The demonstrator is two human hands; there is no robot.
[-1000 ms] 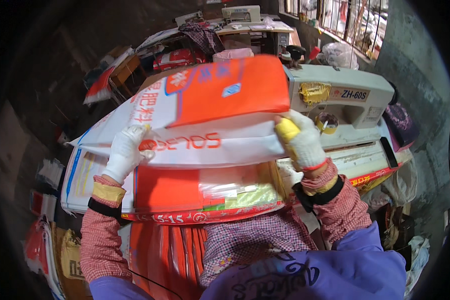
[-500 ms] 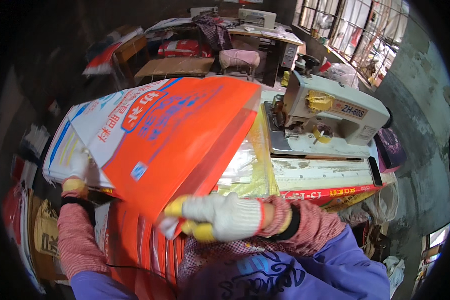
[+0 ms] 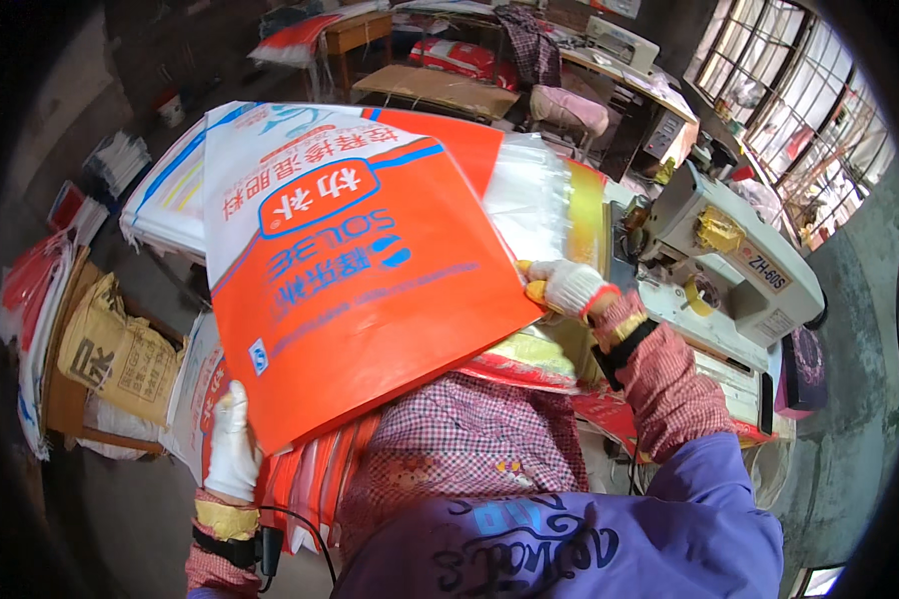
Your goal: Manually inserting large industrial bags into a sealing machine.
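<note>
Overhead, in the head view, you are holding a large orange-and-white woven sack [image 3: 350, 270] spread flat and tilted in front of your chest, printed face up. Your left hand [image 3: 232, 444], in a white glove, is gripping the sack's lower left corner from beneath, fingers closed on the edge. Your right hand [image 3: 566, 288], also gloved, is pinching the sack's right edge, just beside a clear plastic liner [image 3: 524, 195] that is showing from under the sack. The sack is hanging above a stack of similar sacks [image 3: 529, 359] lying on the work surface, and well left of the industrial sewing machine [image 3: 729, 265], which is standing at your right. A tan sack [image 3: 120, 354] is resting on a low stand at your left, with more flattened sacks [image 3: 165, 195] piled behind. Judged from these positions, the sack is lifted clear of the stack and is not yet at the machine; no edge is under the needle, so any stitching appears still undone.
</note>
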